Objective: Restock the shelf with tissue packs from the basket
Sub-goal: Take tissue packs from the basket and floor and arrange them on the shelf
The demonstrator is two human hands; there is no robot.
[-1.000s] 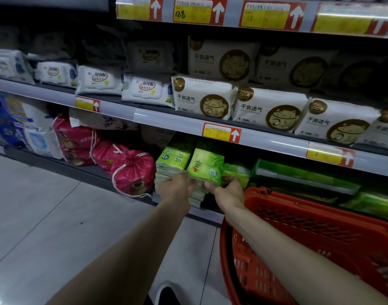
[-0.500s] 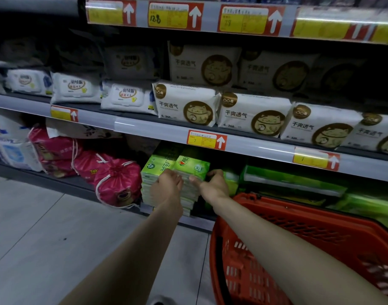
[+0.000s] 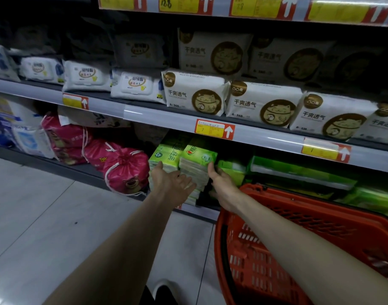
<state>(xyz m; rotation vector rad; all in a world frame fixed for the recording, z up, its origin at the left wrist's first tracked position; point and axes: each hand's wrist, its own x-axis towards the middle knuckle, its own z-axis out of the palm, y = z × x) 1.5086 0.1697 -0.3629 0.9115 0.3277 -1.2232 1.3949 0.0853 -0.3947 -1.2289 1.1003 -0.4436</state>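
Touching a stack of green plastic-wrapped tissue packs [image 3: 197, 160] on the dark bottom shelf [image 3: 63, 168] with both bare hands.

Head view: the left hand [image 3: 170, 183] is spread wide, fingers straight and fanned, its fingertips against the front of the stack's lower packs and holding nothing. The right hand [image 3: 222, 186] reaches in at the stack's right side, its thumb laid against the top pack's right corner. Its fingers go into the dark gap beside the stack, so I cannot tell whether it grips. A second green tissue stack [image 3: 164, 155] stands touching on the left, with pink drawstring bags [image 3: 127, 170] just beyond it. The red plastic mesh basket [image 3: 254, 271] sits at lower right, under the right forearm and close to the shelf. On the shelf above lie white packs printed with a brown cat [image 3: 195, 93], over a red-and-yellow price label [image 3: 214, 128].
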